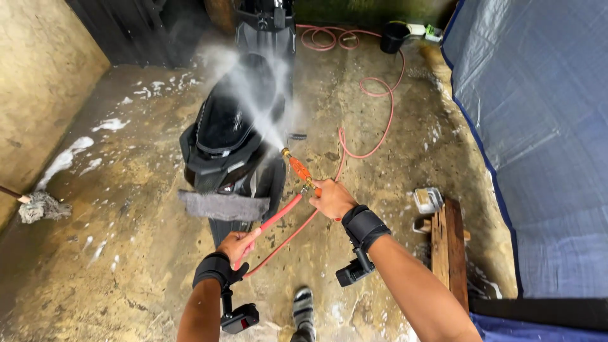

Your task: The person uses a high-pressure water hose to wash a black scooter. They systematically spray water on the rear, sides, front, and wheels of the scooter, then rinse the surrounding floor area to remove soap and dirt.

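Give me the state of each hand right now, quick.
Left hand: closed around the red rubber hose.
Right hand: closed on the orange spray nozzle, which is spraying water.

To my left a mop (39, 206) lies on the wet floor (126, 266); right, a wooden plank (451, 247), blue tarp (538, 126), black bucket (394, 37).

Soft, even daylight fills the yard, casting only faint shadows. The wet, mottled concrete floor (392, 126) gives a dull sheen, and the glossy black scooter body (221, 126) catches pale reflections. White spray mist (253, 95) hazes the upper centre. Edges bow with wide-angle distortion; the top left corner is dark.
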